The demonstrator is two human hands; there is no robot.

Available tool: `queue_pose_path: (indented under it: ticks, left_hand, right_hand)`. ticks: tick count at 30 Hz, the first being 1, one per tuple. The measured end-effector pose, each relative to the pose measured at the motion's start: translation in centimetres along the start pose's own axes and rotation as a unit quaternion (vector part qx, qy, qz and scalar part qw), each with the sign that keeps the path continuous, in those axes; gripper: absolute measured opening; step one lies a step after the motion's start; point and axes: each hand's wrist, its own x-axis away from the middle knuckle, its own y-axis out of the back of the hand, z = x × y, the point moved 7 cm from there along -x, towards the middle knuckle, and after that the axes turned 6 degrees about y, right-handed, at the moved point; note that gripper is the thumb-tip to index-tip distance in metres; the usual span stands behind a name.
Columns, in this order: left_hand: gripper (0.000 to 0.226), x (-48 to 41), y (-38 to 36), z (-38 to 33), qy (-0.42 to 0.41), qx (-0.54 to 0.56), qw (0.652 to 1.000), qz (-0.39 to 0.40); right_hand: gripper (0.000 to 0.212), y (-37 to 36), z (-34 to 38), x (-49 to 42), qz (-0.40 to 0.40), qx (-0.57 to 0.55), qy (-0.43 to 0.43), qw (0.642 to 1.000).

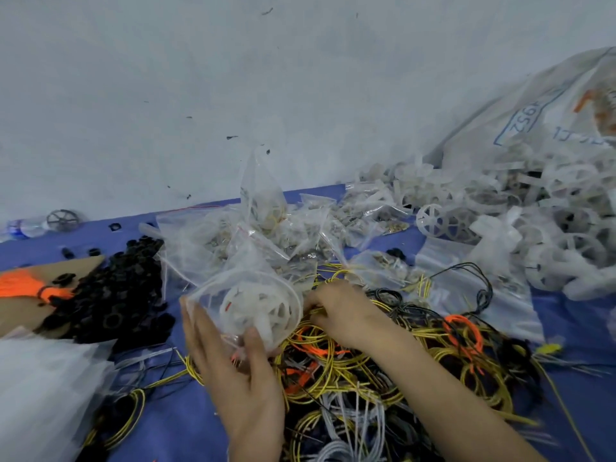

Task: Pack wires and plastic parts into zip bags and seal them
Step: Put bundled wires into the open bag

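A blue cloth (186, 425) covers the surface under both hands. Far beyond the right hand (343, 311), a large white sack (533, 111) spills a heap of white plastic wheels (500, 225). Under and around that hand spreads a tangle of yellow, black, orange and white wires (383, 368). Past both hands lies a mound of filled clear bags (266, 228), and beyond the left hand (233, 371) sits a pile of black rings (113, 295) beside a cardboard sheet (30, 295) bearing orange cord (23, 283). The left hand holds a zip bag (246, 305) from below, fingers spread along its side and thumb pressed on its front; a white wheel part (260, 311) sits inside. The right hand, just beside the bag, is curled down into the wires, pinching yellow strands.
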Motion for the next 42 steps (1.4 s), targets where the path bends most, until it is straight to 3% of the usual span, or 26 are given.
queue_pose_path:
  ticks: [9, 13, 14, 19, 22, 26, 33, 35, 37, 39, 42]
  left_hand:
    - [0.07, 0.1, 0.0, 0.0, 0.03, 0.002, 1.0, 0.008]
    - [0.071, -0.1, 0.3, 0.2, 0.033, 0.012, 0.999, 0.001]
    - [0.071, -0.1, 0.3, 0.3, 0.034, 0.014, 0.999, 0.0]
    - [0.072, -0.2, 0.1, 0.2, 0.018, 0.017, 1.0, 0.014]
    - [0.069, -0.1, -0.4, 0.4, 0.023, 0.029, 0.999, 0.037]
    - [0.074, -0.2, -1.2, 1.1, 0.07, 0.053, 0.993, 0.08]
    - [0.081, -0.2, -0.8, 0.5, 0.059, 0.05, 0.995, 0.069]
    - [0.081, -0.2, -0.9, 0.7, 0.074, 0.056, 0.993, 0.073]
    - [0.08, -0.2, -1.0, 1.0, 0.083, 0.054, 0.992, 0.08]
    - [0.08, -0.2, -1.1, 1.2, 0.088, 0.048, 0.991, 0.085]
    - [0.08, -0.3, -1.1, 1.3, 0.092, 0.048, 0.99, 0.09]
  right_hand:
    - [0.017, 0.4, -0.4, 0.4, 0.032, 0.067, -0.055, 0.996]
    - [0.005, 5.4, -1.9, 2.4, -0.052, -0.076, -0.067, 0.994]
    - [0.011, 6.8, -2.6, 3.1, -0.08, -0.118, -0.078, 0.987]
    - [0.02, 11.3, -5.2, 5.4, -0.207, -0.305, -0.085, 0.926]
    - [0.019, 11.7, -4.8, 5.7, -0.2, -0.283, -0.052, 0.937]
    - [0.027, 11.1, -5.0, 5.4, -0.206, -0.271, -0.086, 0.936]
    - [0.026, 8.6, -6.8, 4.0, -0.207, -0.376, -0.182, 0.885]
    - [0.024, 8.3, -7.0, 3.7, -0.226, -0.349, -0.185, 0.891]
    - [0.025, 7.6, -7.0, 3.1, -0.214, -0.26, -0.173, 0.926]
    - [0.021, 5.9, -6.8, 2.5, -0.143, -0.167, -0.164, 0.961]
    - [0.02, 3.0, -6.2, 1.7, -0.042, -0.12, -0.153, 0.98]
